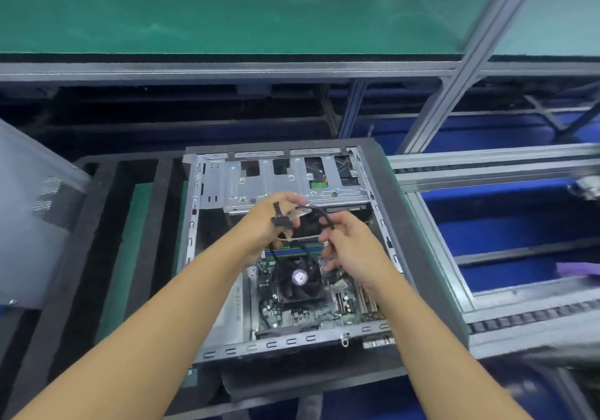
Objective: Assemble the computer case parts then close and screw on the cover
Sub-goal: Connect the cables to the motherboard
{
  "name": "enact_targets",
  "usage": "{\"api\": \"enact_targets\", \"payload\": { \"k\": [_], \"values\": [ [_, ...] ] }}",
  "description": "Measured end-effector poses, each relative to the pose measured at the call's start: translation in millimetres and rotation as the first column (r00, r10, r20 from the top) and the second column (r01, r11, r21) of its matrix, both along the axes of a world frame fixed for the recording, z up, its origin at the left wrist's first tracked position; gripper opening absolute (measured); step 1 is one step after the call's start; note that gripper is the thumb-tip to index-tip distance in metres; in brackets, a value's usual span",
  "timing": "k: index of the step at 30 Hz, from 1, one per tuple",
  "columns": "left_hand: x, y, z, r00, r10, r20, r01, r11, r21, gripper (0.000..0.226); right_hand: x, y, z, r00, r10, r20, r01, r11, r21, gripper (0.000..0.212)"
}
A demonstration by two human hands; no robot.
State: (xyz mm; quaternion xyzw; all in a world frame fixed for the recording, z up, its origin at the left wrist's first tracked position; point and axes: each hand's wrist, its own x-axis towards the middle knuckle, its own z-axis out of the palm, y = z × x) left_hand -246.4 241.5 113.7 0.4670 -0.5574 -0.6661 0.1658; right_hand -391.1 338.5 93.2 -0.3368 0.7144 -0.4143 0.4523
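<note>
Case (pixel 292 343) open at lower centre of frame, on foam tray (pixel 409 231); board (pixel 311 315) and fan (pixel 300 278) already seated inside. Above fan, left hand (pixel 272 221) curled round connector (pixel 278 221) of black cable (pixel 319 211), right hand (pixel 349 241) pinching same cable further along. Wiring unfinished, by look of it. Drive cage (pixel 276 179) beyond, fitted. Cover (pixel 29 224) at left edge, off; closing and screwing left to do. Fan sticker purple, unreadable; no other legible writing.

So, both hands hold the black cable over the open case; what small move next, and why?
Probably lower the plug toward the board: the left hand pinches it, the right hand holds the cable, both are above the fan, not yet connected.
</note>
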Motion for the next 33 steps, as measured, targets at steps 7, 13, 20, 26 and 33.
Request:
{"api": "enact_targets", "payload": {
  "k": [7,13,20,26,33],
  "values": [
    [-43.8,7.5,-9.2,0.942,-0.185,0.279,0.249,0.945,-0.214,0.034,-12.1,21.1,6.8,0.862,0.189,-0.471,-0.371,0.868,-0.330,0.050],
    [-57.6,19.5,-20.1,0.909,-0.354,0.220,0.379,0.922,-0.079,0.027,-14.5,23.0,-3.7,0.941,0.002,-0.339,-0.182,0.848,-0.499,0.021],
    [-45.8,0.2,-24.9,0.770,-0.634,0.074,0.620,0.771,0.148,0.048,-19.2,27.6,-17.0,0.694,-0.235,0.680,0.580,0.743,-0.335,0.016],
    [-48.1,-8.7,-28.6,0.792,-0.544,0.276,0.584,0.808,-0.083,0.033,-19.6,31.8,-13.8,0.440,-0.197,0.876,0.688,0.701,-0.188,0.026],
    [-47.8,-8.0,-30.6,0.755,-0.632,0.174,0.637,0.770,0.034,0.036,-12.3,28.2,-6.1,0.272,-0.186,0.944,0.751,0.655,-0.087,0.020]
  ]
}}
